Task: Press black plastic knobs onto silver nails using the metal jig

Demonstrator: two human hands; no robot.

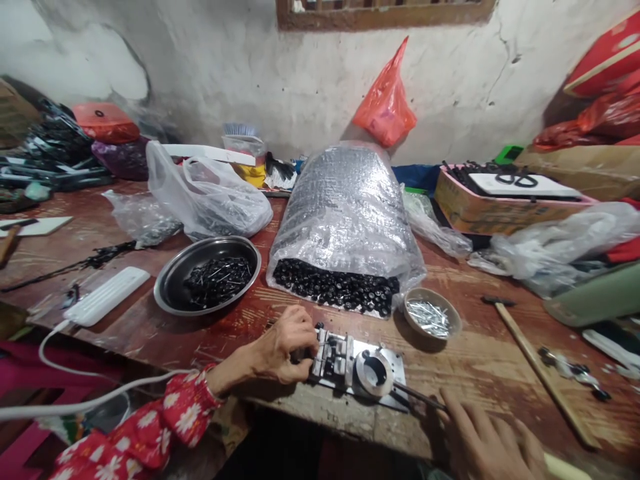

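Note:
My left hand is closed at the left end of a small metal clamping jig. Thumb and forefinger pinch there, with a dark bit between them that I cannot make out. Black pieces sit in the jig's slots, and a round metal collar stands at its right side. From this collar a dark lever runs down to the right, under my right hand. The fingers lie over the lever, slightly blurred, and a pale handle end shows past them.
Behind the jig, a bubble-wrap bag spills small black round parts. A metal bowl of black pin-like pieces stands left, a small bowl of silver nails or pins right. A hammer and a white power strip flank them.

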